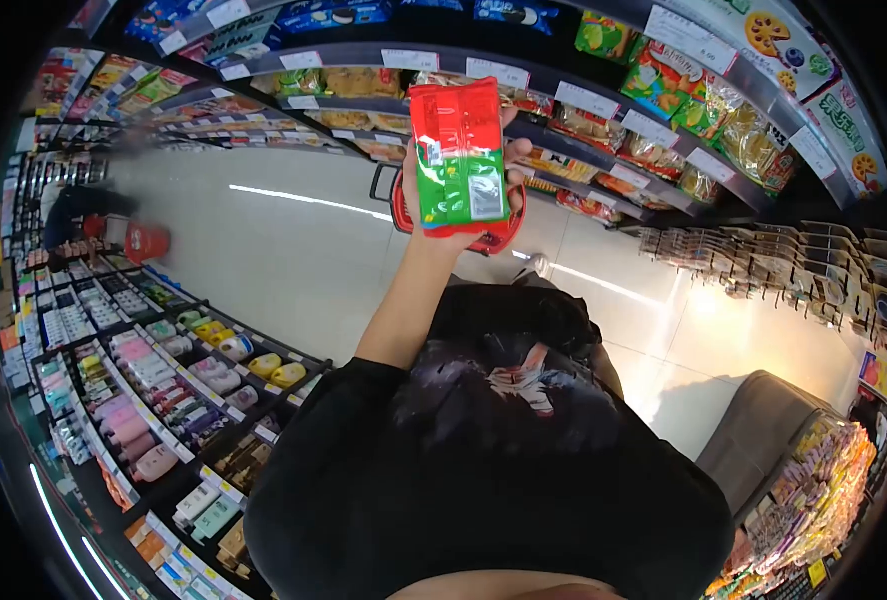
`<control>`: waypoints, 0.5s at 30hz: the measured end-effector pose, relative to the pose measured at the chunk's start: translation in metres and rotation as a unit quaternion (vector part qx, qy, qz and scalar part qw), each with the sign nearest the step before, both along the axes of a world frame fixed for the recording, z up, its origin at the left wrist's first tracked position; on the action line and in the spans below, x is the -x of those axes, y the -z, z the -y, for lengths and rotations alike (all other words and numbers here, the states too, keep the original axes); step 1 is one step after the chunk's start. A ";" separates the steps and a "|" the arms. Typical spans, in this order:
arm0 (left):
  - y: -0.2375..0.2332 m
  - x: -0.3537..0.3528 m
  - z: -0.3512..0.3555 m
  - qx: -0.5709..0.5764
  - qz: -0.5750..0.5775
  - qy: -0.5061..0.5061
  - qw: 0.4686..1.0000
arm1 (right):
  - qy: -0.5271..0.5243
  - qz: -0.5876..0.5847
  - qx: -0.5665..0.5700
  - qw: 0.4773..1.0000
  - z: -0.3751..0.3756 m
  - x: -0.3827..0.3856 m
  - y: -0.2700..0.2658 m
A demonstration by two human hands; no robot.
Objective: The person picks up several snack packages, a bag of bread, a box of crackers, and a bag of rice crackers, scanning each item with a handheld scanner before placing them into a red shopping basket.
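My left hand (515,165) holds up a red and green plastic snack packet (461,155) in front of me, its fingers wrapped round the right edge. The packet's back seam and a pale label panel face me. Below and behind it is a red shopping basket (512,228) with a dark handle (382,183), partly covered by the hand and packet. What the basket holds is hidden. My right hand does not show clearly anywhere in view.
Snack shelves (654,130) with price tags curve across the front. Bottles fill a shelf (154,380) on the left. A person (79,215) is by a red basket (147,242) down the aisle. A grey pillar-like block (764,440) and heaped packets (814,500) stand at right.
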State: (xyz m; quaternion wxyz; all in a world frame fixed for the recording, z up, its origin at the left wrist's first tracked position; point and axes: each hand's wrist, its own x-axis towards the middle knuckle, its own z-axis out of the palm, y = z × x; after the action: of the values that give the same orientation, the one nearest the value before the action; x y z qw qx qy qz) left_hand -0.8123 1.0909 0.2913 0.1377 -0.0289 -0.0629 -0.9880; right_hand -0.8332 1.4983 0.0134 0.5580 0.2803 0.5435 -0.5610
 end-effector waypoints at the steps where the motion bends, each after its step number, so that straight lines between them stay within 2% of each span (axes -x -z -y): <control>1: 0.006 -0.009 -0.002 0.003 -0.053 0.035 0.998 | 0.053 -0.007 0.023 0.998 0.018 -0.004 -0.008; 2: 0.011 -0.019 -0.003 0.006 -0.107 0.068 0.992 | 0.105 -0.014 0.046 0.993 0.035 -0.006 -0.014; 3: 0.002 -0.030 0.003 0.032 -0.091 0.083 0.992 | 0.155 -0.022 0.071 0.985 0.051 -0.005 -0.014; 4: 0.001 -0.043 0.012 0.030 -0.089 0.081 0.992 | 0.124 -0.074 0.016 0.989 0.059 0.002 -0.009; 5: 0.001 -0.059 0.022 0.044 -0.025 0.101 0.994 | 0.047 -0.153 -0.054 0.986 0.075 0.013 -0.023; 6: 0.001 -0.076 0.030 0.058 0.040 0.121 0.990 | 0.047 -0.208 -0.001 0.977 0.095 0.019 -0.043; 7: 0.001 -0.091 0.033 -0.031 0.184 0.062 0.980 | 0.015 -0.278 0.017 0.960 0.120 0.024 -0.080; 8: 0.012 -0.107 0.045 -0.033 0.186 0.058 0.980 | -0.012 -0.353 0.035 0.935 0.154 0.020 -0.138; 10: 0.045 -0.140 0.074 -0.035 0.186 0.102 0.977 | -0.060 -0.377 0.162 0.910 0.187 0.016 -0.193; 12: 0.053 -0.168 0.085 -0.006 0.228 0.079 0.971 | -0.064 -0.315 0.311 0.894 0.222 -0.005 -0.243; 14: 0.075 -0.198 0.104 0.040 0.242 0.091 0.965 | -0.189 -0.231 0.414 0.860 0.256 -0.028 -0.268; 15: 0.078 -0.211 0.109 0.036 0.243 0.087 0.966 | -0.219 -0.208 0.397 0.867 0.267 -0.045 -0.267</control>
State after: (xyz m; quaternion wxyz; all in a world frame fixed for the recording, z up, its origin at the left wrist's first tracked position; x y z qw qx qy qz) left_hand -0.6017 0.9824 0.2137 0.0306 0.2014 -0.1276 -0.9707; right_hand -0.7883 1.2310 0.2799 0.6047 -0.2144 0.4262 -0.6377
